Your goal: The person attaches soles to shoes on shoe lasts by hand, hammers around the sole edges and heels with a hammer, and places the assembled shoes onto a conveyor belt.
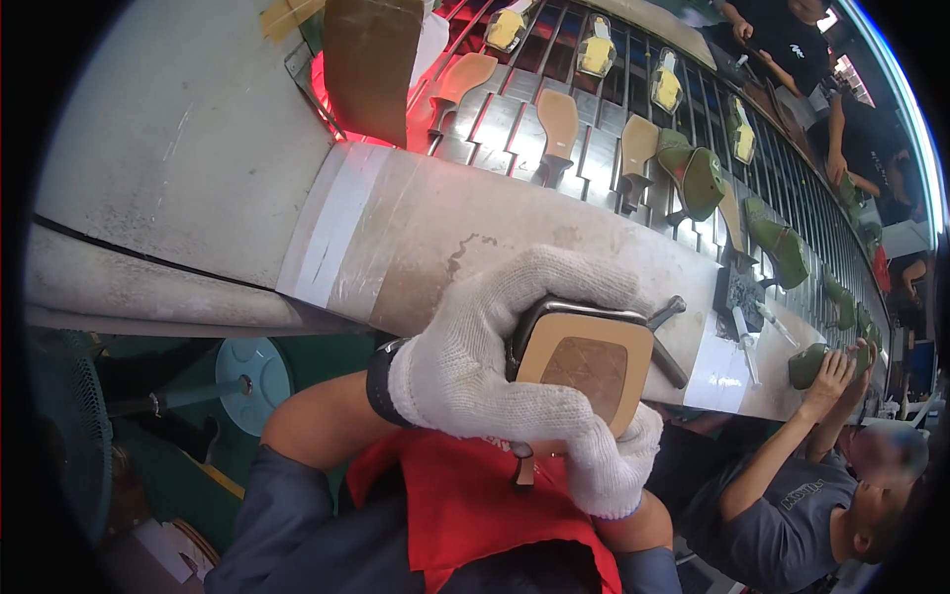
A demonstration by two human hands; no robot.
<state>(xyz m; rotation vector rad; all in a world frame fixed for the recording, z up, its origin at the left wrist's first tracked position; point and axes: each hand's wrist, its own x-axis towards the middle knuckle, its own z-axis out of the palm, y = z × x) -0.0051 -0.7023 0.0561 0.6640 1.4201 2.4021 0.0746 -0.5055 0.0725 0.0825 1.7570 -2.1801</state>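
I hold a square-toed heeled shoe [585, 374] with its sole facing up. The sole has a tan border and a brown patterned middle; a dark, shiny upper edge shows along its far side. In a white knit glove, my left hand [485, 356] wraps round the toe from the left, its fingers curved over the far side. Closer to my body, my right hand [618, 463], gloved as well, closes on the shoe's near right part. A slim heel [523, 468] shows below, over my red apron [475, 515]. The fingertips are partly hidden.
Beyond the pale bench [426, 218] runs a slatted conveyor with tan heeled soles [558, 124], green shoe forms [701, 178] and clear-and-yellow pieces [597, 49]. A metal tool [668, 342] lies beside the shoe. At right, a co-worker's hands [829, 384] hold a green form.
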